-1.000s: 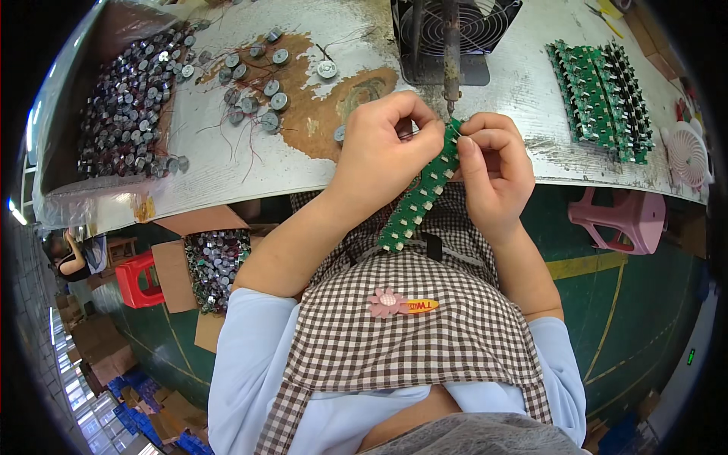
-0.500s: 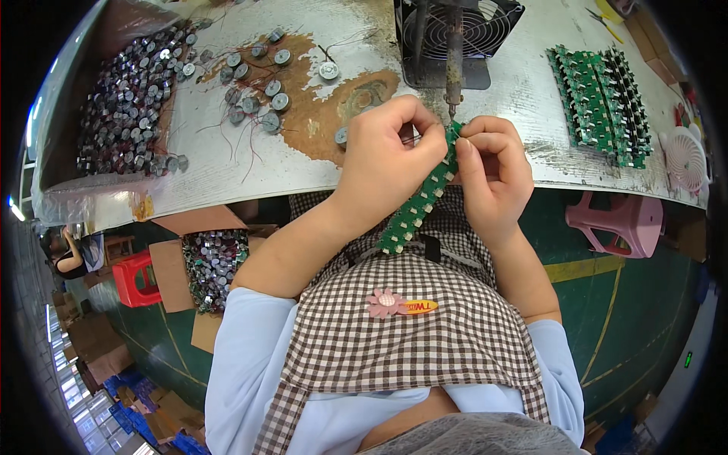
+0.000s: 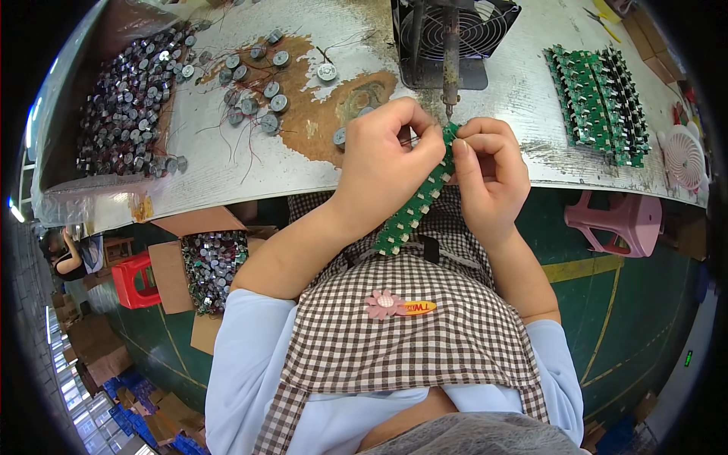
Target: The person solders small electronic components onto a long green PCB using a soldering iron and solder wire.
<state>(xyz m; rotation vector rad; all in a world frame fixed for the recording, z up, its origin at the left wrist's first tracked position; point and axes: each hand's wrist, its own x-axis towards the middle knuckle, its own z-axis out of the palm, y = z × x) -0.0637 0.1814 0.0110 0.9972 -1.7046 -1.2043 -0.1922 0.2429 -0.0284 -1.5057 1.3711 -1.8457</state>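
Note:
A long green circuit board strip (image 3: 413,211) with rows of small white connectors slants from my apron up to the tip of a soldering iron (image 3: 451,87). My right hand (image 3: 497,171) is closed, thumb and index finger pinching the strip's upper edge. On the other side, my left hand (image 3: 390,155) is closed in a pinch on thin wires (image 3: 411,139), close beside the board and just below the iron tip. A small round motor (image 3: 340,138) lies on the table against the left hand. The exact wire ends are hidden by my fingers.
Behind the iron stands a black fan (image 3: 474,34). Loose motors (image 3: 271,89) with red wires and a big motor heap (image 3: 133,98) lie to the left. Stacked green boards (image 3: 599,106) and a small white fan (image 3: 685,157) sit at right. Below are a motor-filled carton (image 3: 216,269) and a pink stool (image 3: 618,222).
Hardly anything differs. The whole view has shifted by a few pixels, and both hands keep their pinch at the strip's upper end under the iron tip.

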